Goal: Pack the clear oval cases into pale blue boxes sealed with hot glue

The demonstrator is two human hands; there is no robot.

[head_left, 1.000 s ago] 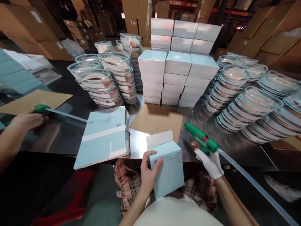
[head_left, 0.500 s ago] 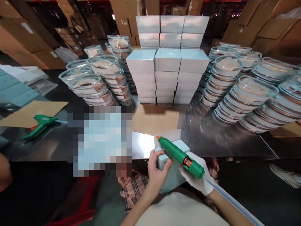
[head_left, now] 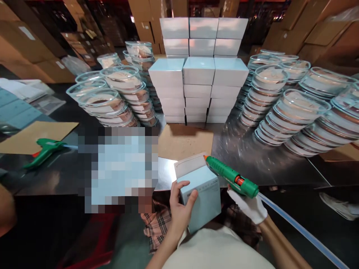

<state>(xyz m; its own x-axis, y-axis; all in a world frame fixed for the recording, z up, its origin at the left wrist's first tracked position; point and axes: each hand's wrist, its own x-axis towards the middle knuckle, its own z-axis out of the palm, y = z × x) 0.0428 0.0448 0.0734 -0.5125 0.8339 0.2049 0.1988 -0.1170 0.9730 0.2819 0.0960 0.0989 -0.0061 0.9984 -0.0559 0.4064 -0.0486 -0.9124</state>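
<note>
So the pale blue carton (head_left: 200,196) is gripped by the bare left hand (head_left: 179,209) at its left edge, thumb on the front face, and it's held up off the person's lap, just in front of the steel table (head_left: 252,157). Its top flap (head_left: 189,164) is stood open.

The green glue gun (head_left: 231,178) is clamped in the gloved right hand (head_left: 246,207), with the clear glue stick (head_left: 297,228) trailing off behind it to the lower right.

What's changed: half a second back the gun was laid right across the open top of the carton, nozzle over the flap's left end. Now it's been swung out to the right, so the orange tip is parked just beside the flap's right corner, touching or nearly so (can't be told for sure). The carton has also been tilted a bit more toward the camera. Whether a bead was actually left on the flap can't be made out.

Behind all this, finished boxes (head_left: 198,71) are stacked in the middle of the table, and round clear-lidded tubs (head_left: 291,108) are piled on both sides. A second glue gun (head_left: 45,147) is lying on the table far left, near a co-worker's arm (head_left: 5,209).
</note>
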